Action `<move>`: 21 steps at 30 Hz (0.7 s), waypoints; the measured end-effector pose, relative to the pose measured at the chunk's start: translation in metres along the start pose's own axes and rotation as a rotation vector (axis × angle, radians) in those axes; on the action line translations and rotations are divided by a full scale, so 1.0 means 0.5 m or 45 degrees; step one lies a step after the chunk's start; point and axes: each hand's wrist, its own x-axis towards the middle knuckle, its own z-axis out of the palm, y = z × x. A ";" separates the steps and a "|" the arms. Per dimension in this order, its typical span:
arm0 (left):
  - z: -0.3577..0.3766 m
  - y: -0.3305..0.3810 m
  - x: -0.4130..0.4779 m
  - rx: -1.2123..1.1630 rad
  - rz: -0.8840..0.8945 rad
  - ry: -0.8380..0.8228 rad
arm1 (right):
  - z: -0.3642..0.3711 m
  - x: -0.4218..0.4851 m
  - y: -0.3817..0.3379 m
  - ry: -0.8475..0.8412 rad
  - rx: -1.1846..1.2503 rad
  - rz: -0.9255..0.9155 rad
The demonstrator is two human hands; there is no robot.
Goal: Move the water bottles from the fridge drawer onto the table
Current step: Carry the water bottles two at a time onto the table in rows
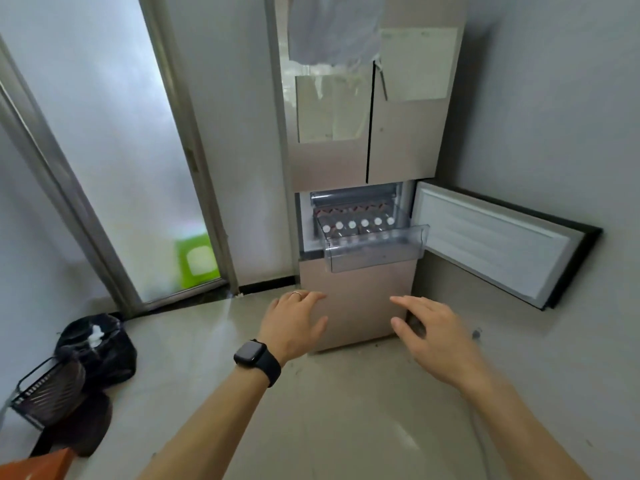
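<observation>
Both bare forearms reach forward, the left hand (pixel 294 322) and right hand (pixel 433 336) held palm-down, fingers (pixel 407 301) spread loosely, empty, well apart from each other.

There's a frosted glass door (pixel 114 140) on the left, with something bright green (pixel 195 261) blurry behind it, can't tell what. A black trash bag (pixel 100 344) sits on the floor (pixel 346 410) just beside a dark wire basket (pixel 46 389). An orange thing (pixel 38 465) pokes in at the bottom corner.
</observation>
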 end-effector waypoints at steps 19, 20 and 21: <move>0.196 0.072 0.775 -0.235 0.060 -0.163 | -0.014 0.608 0.409 -0.071 0.147 0.214; 0.212 0.080 0.813 -0.279 0.037 -0.173 | -0.011 0.643 0.435 -0.090 0.170 0.222; 0.227 0.089 0.851 -0.330 0.005 -0.193 | -0.011 0.677 0.458 -0.116 0.194 0.234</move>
